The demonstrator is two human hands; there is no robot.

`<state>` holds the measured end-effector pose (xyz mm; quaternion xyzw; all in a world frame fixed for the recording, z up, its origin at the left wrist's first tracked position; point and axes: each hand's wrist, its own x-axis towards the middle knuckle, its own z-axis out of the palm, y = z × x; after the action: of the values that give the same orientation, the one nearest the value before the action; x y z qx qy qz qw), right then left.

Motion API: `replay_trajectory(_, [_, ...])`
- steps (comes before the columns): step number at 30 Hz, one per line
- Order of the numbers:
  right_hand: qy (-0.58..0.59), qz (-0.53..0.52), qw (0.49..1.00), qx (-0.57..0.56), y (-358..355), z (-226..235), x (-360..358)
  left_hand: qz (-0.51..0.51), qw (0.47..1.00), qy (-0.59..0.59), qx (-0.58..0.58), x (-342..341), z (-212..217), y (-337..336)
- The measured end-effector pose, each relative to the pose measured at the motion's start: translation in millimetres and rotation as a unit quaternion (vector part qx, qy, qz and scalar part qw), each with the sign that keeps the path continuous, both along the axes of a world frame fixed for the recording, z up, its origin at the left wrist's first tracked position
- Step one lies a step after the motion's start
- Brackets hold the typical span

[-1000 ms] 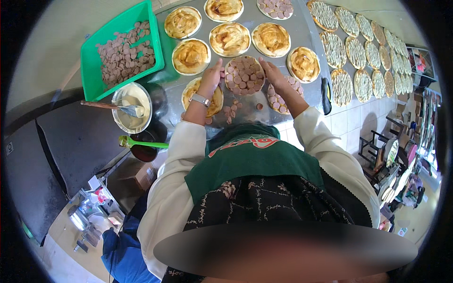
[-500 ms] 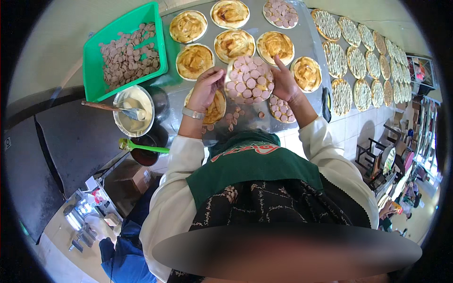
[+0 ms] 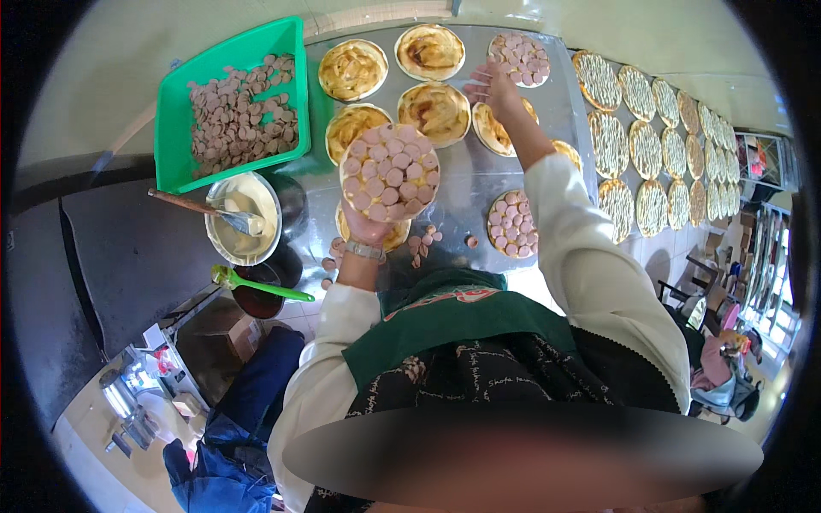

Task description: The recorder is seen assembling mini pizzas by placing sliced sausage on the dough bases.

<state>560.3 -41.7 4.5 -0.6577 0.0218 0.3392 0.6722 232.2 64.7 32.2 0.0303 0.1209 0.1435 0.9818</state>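
My left hand (image 3: 368, 229) holds up a round pizza base topped with pink sausage slices (image 3: 391, 173) from below, most of its fingers hidden underneath. The pizza hangs over two sauce-covered bases, one of them a partly covered base (image 3: 350, 128). My right hand (image 3: 493, 90) is empty, fingers apart, stretched out above the table. It is beside a sausage-topped pizza (image 3: 519, 60) at the far edge and over a sauce-spread base (image 3: 506, 132). More sauced bases (image 3: 434, 113) lie between my hands. Another sausage-topped pizza (image 3: 513, 224) rests at the near right.
A green tub (image 3: 303, 103) of sausage slices stands at the left. Below it is a bowl of cream (image 3: 248, 248) with a wooden-handled brush (image 3: 184, 202). A green spatula (image 3: 272, 290) lies nearer. Loose slices (image 3: 421, 245) dot the metal table. Drizzled pizzas (image 3: 611, 145) fill the right side.
My right hand has let go of the sausage-topped pizza and moved away toward the far edge. My left hand alone has carried that pizza left and nearer.
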Motion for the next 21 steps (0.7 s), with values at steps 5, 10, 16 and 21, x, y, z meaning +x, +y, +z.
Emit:
replay_trajectory(5, [0.159,-0.117,0.98,-0.018,47.3,-31.7,52.4,0.047,0.999,0.005,-0.021,-11.2,15.3,1.0])
replay_trajectory(10, [0.156,-0.099,0.978,-0.093,67.5,-34.7,62.2,0.056,0.996,-0.057,-0.041,-31.6,8.1,-4.3])
replay_trajectory(16, [0.24,-0.082,0.945,0.207,83.3,-5.5,38.9,0.081,0.995,-0.049,-0.028,-52.0,2.8,-9.3])
replay_trajectory(21, [0.272,-0.017,0.909,0.316,75.9,-10.5,39.4,0.106,0.991,-0.055,-0.055,-58.0,6.6,-14.8])
